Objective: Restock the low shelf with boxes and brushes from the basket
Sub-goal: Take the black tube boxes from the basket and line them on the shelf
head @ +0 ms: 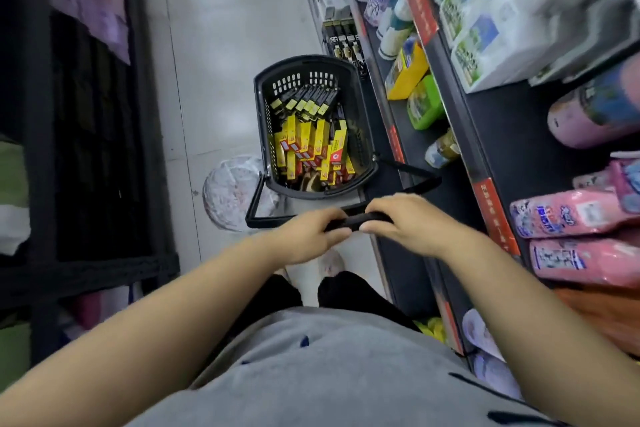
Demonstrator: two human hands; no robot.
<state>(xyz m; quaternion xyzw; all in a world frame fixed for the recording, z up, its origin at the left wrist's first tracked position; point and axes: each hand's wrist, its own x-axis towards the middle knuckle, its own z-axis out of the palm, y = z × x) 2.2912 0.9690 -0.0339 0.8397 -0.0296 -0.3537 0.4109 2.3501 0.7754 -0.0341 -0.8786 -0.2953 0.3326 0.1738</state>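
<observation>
A black plastic basket (360,107) hangs over the aisle floor, next to the shelving on the right. Inside it lie several yellow and red boxes (313,151) and, at its far end, several black brushes with yellow labels (306,102). Its long black handle (358,220) reaches toward me. My left hand (308,234) and my right hand (401,222) both grip the handle's bar, side by side. The low shelf (372,62) runs behind the basket, with black and yellow packs (344,40) standing at its far part.
Shelves on the right carry bottles, a yellow pack (407,71), a green tub (424,106) and pink packets (575,215). A dark rack (93,135) stands at the left. A white bag (230,194) lies on the floor near the basket. My feet are below my hands.
</observation>
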